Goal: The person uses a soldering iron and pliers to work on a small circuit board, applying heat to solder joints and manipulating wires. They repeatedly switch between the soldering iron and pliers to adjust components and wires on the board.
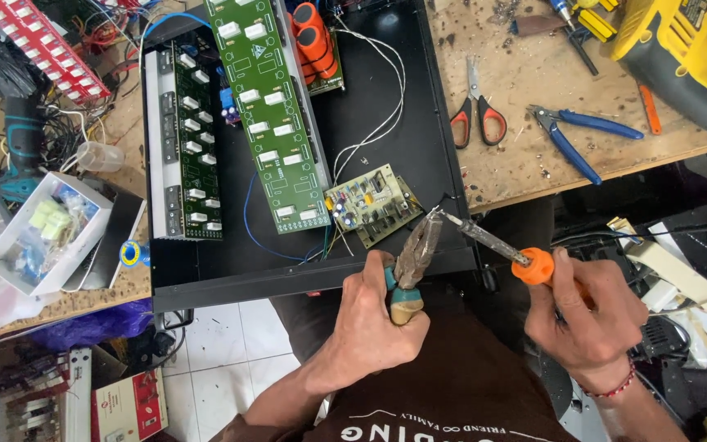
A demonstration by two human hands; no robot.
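Pliers [416, 254] in my left hand [378, 315], fist clenched round the handles, nose pointing up and right toward the small circuit board [372, 204]. Soldering iron [493, 242] in my right hand [587, 315], fingers wrapped round its orange grip, shaft slanting up and left. Iron tip and plier nose meet just off the small board's right corner, above the front rim of the black chassis [419, 139]; what the jaws pinch is too small to tell. Both tools' long axes converge there like a shallow V. Left hand sits nearer the board. Open room lies right of the joint, over the bench edge; on the left, wires [288, 245] and the long green board [267, 106] crowd close. Scissors [476, 115] and blue pliers [578, 135] lie well apart on the wooden bench [525, 172].
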